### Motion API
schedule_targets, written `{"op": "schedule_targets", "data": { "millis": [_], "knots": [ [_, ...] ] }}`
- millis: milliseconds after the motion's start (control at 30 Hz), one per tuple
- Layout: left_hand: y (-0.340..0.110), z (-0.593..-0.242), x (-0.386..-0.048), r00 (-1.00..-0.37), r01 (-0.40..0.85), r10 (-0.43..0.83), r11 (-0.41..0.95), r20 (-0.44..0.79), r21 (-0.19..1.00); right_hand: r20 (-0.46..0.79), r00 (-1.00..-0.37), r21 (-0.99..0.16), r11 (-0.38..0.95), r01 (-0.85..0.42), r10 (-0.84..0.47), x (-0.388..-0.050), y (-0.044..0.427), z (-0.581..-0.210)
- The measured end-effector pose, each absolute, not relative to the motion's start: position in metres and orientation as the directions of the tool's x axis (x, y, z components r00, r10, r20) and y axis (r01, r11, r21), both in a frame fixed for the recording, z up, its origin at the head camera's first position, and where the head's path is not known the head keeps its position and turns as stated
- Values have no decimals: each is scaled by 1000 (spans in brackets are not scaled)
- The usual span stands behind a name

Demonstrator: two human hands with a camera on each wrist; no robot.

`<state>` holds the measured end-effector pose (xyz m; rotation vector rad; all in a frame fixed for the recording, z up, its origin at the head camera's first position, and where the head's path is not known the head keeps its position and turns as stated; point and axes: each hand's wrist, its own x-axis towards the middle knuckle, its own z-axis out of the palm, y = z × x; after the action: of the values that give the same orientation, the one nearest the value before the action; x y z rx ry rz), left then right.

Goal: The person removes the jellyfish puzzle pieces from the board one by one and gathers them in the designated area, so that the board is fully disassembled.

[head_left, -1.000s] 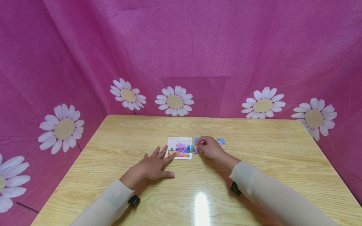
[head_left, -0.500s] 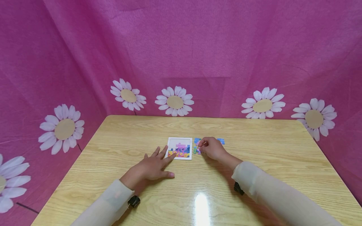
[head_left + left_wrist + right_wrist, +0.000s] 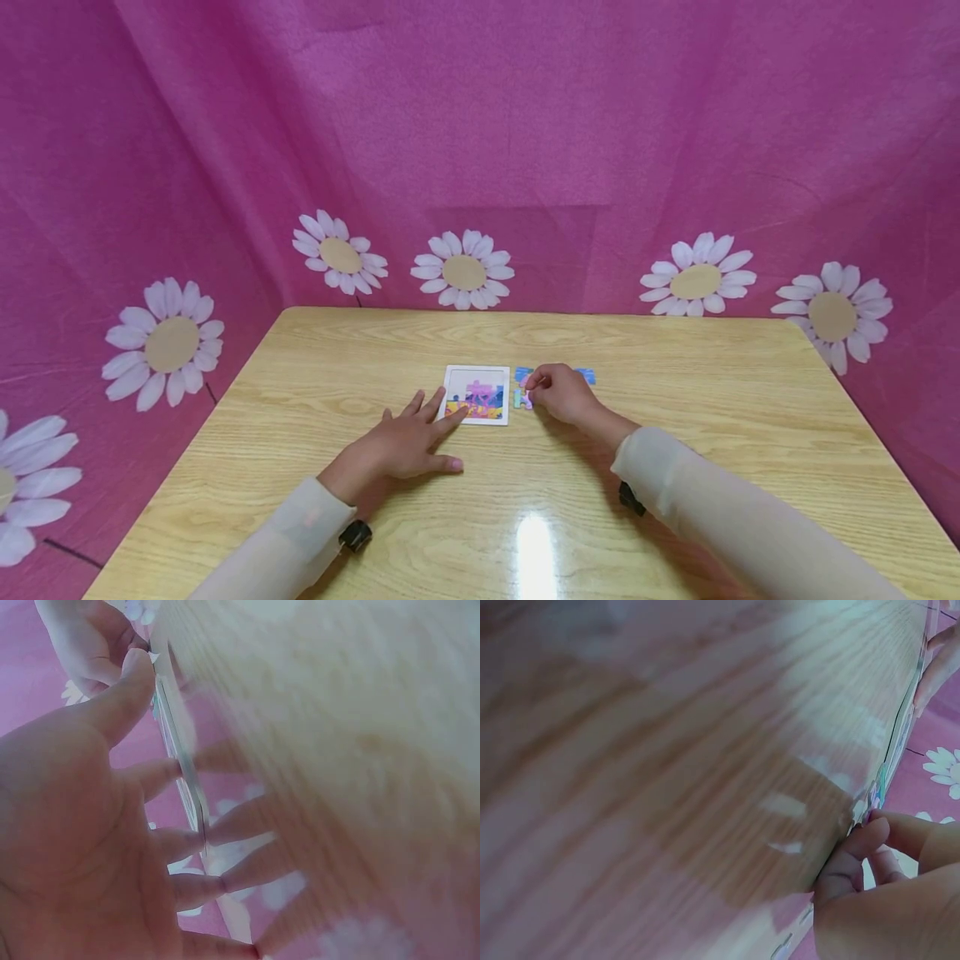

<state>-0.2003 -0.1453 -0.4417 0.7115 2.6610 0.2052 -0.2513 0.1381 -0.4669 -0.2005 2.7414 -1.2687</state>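
A white-rimmed puzzle tray (image 3: pixel 507 408) lies mid-table, its lower part filled with joined pink, blue and yellow pieces. My left hand (image 3: pixel 405 442) spreads its fingers, with the fingertips resting on the tray's lower left corner; the left wrist view also shows this hand (image 3: pixel 82 847) with straight fingers. Just right of the tray, my right hand (image 3: pixel 562 393) pinches a green-and-pink puzzle piece (image 3: pixel 519 399) between thumb and forefinger. From the right wrist, the thumb and forefinger of that hand (image 3: pixel 885 877) meet at the piece's edge. My palm and fingers partly cover the pieces beneath.
Blue puzzle pieces (image 3: pixel 587 376) show beyond the right hand, and another blue piece (image 3: pixel 522 372) lies at the tray's upper right. The wooden table (image 3: pixel 360 342) ends at a pink curtain (image 3: pixel 517 150) printed with daisies. Glare (image 3: pixel 535 550) marks the near tabletop.
The right hand has shifted slightly right with the green-and-pink puzzle piece, from the tray's right rim to the table beside it. In the last half second the piece looks paler. The left hand stays put.
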Motion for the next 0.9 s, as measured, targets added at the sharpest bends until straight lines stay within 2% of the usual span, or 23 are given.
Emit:
{"op": "schedule_targets", "data": {
  "millis": [533, 900],
  "knots": [
    [-145, -443, -202, -808, 440, 502, 863, -310, 249, -70, -981, -778, 626, -59, -180, -255, 137, -463],
    [-139, -442, -205, -800, 467, 529, 846, -283, 258, -62, -973, -805, 588, -84, -224, -258, 117, -454]
  ]
}}
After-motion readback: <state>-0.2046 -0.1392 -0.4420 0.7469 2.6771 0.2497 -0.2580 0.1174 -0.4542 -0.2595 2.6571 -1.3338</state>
